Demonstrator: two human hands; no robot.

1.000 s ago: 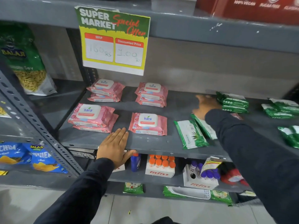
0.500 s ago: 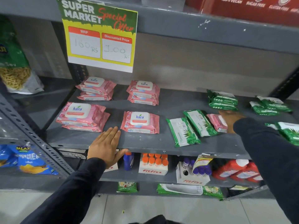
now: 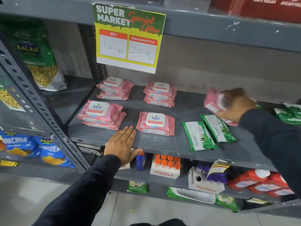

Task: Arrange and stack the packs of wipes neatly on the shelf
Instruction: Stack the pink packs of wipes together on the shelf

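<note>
Fingers of my left hand (image 3: 122, 145) lie flat and spread on the front edge of the grey shelf (image 3: 162, 144), palm down, thumb hooked over the lip, holding nothing. The dark sleeve runs back toward me from the wrist, the forearm angled up from lower left.

My right arm reaches across from the right, sleeve low over the shelf, and my right hand (image 3: 236, 105) is lifted clear of the surface with the fingers closed around a pink pack of wipes (image 3: 213, 101). Both are blurred, so I cannot tell exactly how the fingers wrap it. The pack is tilted, above the right-hand part of the shelf.

Just in front of that hand, two green packs (image 3: 208, 132) lie flat side by side, slanted. A single pink Kara pack (image 3: 155, 123) sits flat near the middle front, just beside my left fingertips. To its left is a front stack of two pink packs (image 3: 101, 115), and behind are two more stacks, rear left (image 3: 114, 88) and rear middle (image 3: 160, 94). More green packs (image 3: 288, 115) lie at the far right edge.

A special offer sign (image 3: 128, 38) hangs from the shelf above.
</note>
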